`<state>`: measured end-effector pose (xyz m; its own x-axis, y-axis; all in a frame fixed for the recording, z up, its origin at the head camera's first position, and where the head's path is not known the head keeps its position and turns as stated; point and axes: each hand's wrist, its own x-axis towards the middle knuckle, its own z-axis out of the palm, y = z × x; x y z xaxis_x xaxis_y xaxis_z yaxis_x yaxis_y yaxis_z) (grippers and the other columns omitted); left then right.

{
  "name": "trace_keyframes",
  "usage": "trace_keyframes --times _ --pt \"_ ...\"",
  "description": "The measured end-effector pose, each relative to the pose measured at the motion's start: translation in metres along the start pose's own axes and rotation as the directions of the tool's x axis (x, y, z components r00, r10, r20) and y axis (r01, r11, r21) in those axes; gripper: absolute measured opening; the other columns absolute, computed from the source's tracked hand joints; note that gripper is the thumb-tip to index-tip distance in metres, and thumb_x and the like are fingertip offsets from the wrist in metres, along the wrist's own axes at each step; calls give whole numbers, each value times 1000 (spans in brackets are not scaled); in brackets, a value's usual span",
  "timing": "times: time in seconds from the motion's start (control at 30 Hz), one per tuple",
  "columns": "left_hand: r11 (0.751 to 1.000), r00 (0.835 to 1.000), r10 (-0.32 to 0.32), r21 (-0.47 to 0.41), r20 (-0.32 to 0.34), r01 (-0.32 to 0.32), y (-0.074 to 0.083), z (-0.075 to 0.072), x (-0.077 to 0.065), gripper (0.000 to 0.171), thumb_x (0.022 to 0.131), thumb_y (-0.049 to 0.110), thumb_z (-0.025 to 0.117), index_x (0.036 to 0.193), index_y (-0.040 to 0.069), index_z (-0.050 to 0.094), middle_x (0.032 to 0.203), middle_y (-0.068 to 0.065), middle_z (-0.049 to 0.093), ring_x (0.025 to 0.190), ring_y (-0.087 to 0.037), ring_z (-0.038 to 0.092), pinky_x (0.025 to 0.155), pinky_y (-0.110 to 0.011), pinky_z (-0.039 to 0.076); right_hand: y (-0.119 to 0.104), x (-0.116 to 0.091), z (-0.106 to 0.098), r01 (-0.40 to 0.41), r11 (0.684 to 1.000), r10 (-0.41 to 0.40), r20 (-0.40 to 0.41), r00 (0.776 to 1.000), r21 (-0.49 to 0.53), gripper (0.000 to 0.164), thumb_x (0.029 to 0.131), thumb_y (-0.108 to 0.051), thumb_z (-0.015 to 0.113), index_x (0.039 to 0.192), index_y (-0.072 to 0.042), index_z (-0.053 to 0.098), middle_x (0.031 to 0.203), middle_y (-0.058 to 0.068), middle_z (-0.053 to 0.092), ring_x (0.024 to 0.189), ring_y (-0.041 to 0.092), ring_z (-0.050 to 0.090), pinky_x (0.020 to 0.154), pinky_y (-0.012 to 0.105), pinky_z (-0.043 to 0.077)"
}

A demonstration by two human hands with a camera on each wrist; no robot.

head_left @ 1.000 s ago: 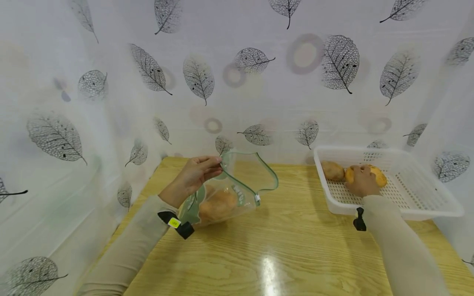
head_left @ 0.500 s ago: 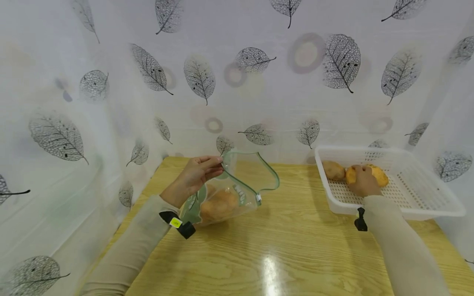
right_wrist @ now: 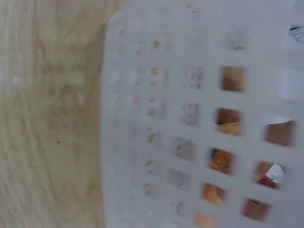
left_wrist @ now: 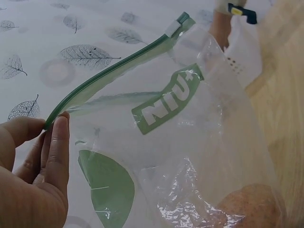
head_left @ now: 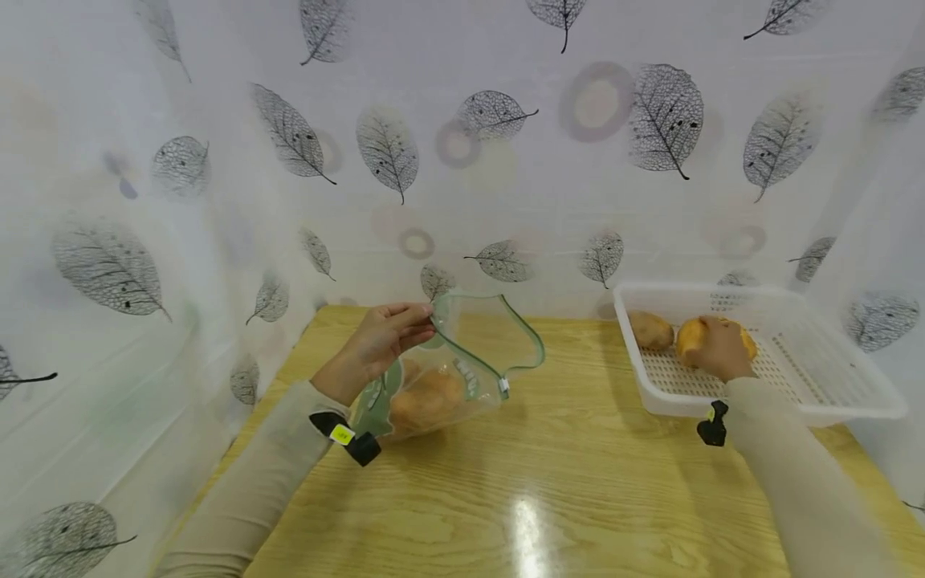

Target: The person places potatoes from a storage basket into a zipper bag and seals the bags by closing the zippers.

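In the head view my left hand (head_left: 390, 333) pinches the green zip rim of a clear zip bag (head_left: 499, 337) between thumb and fingers. The bag's mouth gapes open, and brownish, potato-like lumps (head_left: 426, 397) lie at its bottom. The left wrist view shows the fingers on the green strip, the white slider (left_wrist: 173, 28) at its far end and one lump (left_wrist: 254, 206) low in the bag. My right hand (head_left: 723, 349) reaches into a white basket (head_left: 853, 369), its fingers curled over a yellow-orange potato (head_left: 690, 333). The hand covers part of it. Left of it lies a browner potato (head_left: 650, 331).
The wooden table (head_left: 578, 498) stretches between bag and basket. A leaf-patterned curtain (head_left: 506, 185) hangs behind it and on the left. In the right wrist view the basket's perforated wall (right_wrist: 142, 142) blocks most of the hand.
My right hand has shifted slightly to the right over the yellow-orange potato, and its wrist has turned. The left hand and the bag have stayed where they were.
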<state>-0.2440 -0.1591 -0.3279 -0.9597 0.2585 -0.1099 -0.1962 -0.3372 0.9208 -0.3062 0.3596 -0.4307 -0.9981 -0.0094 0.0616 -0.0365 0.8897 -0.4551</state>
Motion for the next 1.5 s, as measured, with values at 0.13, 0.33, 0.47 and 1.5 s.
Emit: trace_keyframes --times 0.13,0.33,0.47,1.5 --pt "1000 1000 -1 3 3 1 1 0 -1 28 98 1 52 82 11 73 77 -2 70 71 -11 68 72 -20 60 -7 -1 -15 17 999 -16 -33 999 46 71 88 -13 60 139 19 23 124 50 28 109 62 31 77 71 43" --pt "1000 1000 -2 11 4 2 2 1 -2 27 97 1 52 82 11 73 77 -2 69 71 -12 68 72 -20 60 -42 -5 -30 45 987 -42 -18 999 156 76 93 -19 60 148 10 16 137 45 21 118 60 30 86 72 42" --pt "1000 1000 -1 16 11 0 2 0 -2 27 97 1 53 82 11 73 77 -2 69 71 -12 68 73 -20 60 -71 -7 -33 92 968 -95 0 996 233 77 94 -22 61 150 5 15 144 40 21 121 59 34 91 68 45" --pt "1000 1000 7 21 17 -7 -1 3 0 26 97 1 53 83 11 73 77 -2 69 71 -12 68 73 -20 60 -213 -69 1 219 694 -454 182 872 686 71 89 -14 71 148 -16 33 146 17 30 128 45 41 90 46 56"
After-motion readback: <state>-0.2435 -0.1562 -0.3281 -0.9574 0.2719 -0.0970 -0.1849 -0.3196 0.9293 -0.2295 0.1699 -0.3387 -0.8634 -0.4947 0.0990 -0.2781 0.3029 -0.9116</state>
